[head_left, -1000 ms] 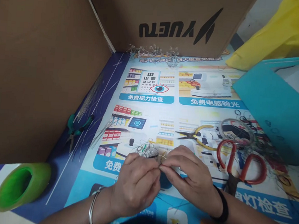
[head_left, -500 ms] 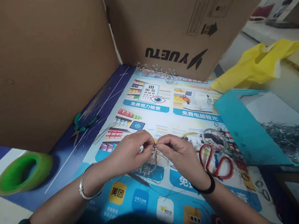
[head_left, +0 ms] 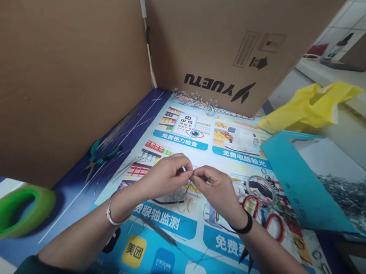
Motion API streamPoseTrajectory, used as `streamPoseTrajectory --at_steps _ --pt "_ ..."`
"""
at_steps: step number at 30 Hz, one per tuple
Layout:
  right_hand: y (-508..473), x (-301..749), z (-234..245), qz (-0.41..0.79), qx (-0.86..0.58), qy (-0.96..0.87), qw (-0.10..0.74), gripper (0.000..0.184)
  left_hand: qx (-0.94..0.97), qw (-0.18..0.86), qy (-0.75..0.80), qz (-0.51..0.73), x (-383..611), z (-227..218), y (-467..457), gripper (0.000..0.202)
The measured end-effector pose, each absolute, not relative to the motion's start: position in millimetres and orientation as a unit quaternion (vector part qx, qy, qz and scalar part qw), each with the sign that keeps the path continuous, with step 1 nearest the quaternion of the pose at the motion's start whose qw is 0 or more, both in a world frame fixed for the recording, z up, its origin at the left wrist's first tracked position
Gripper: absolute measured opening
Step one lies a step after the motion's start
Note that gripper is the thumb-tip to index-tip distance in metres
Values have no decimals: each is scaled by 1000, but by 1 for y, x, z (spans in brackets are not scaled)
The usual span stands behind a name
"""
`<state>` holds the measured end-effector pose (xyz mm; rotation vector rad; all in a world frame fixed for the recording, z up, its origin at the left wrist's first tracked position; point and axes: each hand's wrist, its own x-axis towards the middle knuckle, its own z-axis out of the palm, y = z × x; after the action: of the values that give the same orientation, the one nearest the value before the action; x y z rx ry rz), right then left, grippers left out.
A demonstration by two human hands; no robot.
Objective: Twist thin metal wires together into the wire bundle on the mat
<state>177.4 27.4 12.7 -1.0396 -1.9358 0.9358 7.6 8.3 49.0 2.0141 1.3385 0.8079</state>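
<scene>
My left hand (head_left: 169, 174) and my right hand (head_left: 217, 190) meet over the printed sheet, fingertips nearly touching. Each pinches thumb against forefinger on thin wire (head_left: 183, 195), which hangs in a loose tangle below them. What exactly sits between the fingertips is too small to make out. Close to my right wrist lie red-handled scissors (head_left: 251, 198), partly covered by the forearm, and a clear ring-shaped coil (head_left: 274, 189). A dark bundle of straight wires (head_left: 159, 231) rests on the sheet below my hands.
Cardboard panels stand on the left (head_left: 57, 80) and at the back (head_left: 216, 38). Teal-handled pliers (head_left: 95, 159) and a green-cored tape roll (head_left: 46, 204) lie to the left. On the right are a blue box (head_left: 287, 175) holding wire pieces and a yellow bag (head_left: 315, 105).
The camera view has tilted, so the surroundings sit lower in the picture. Both hands keep their pinch, and the wire tangle beneath them appears lifted away from the sheet.
</scene>
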Motion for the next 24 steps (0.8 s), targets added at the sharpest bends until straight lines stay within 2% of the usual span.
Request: streamPoseTrajectory --at_steps 5,11,20,24 --pt "22 175 13 321 -419 -765 370 10 748 314 490 319 8 45 7 10" --pt "24 178 11 387 -440 -723 365 8 696 414 492 320 5 31 8 4" --pt "26 180 -8 264 -390 -805 362 9 703 374 491 352 3 12 15 2" --pt "27 180 -11 259 -391 -798 379 9 684 383 474 400 6 4 14 4"
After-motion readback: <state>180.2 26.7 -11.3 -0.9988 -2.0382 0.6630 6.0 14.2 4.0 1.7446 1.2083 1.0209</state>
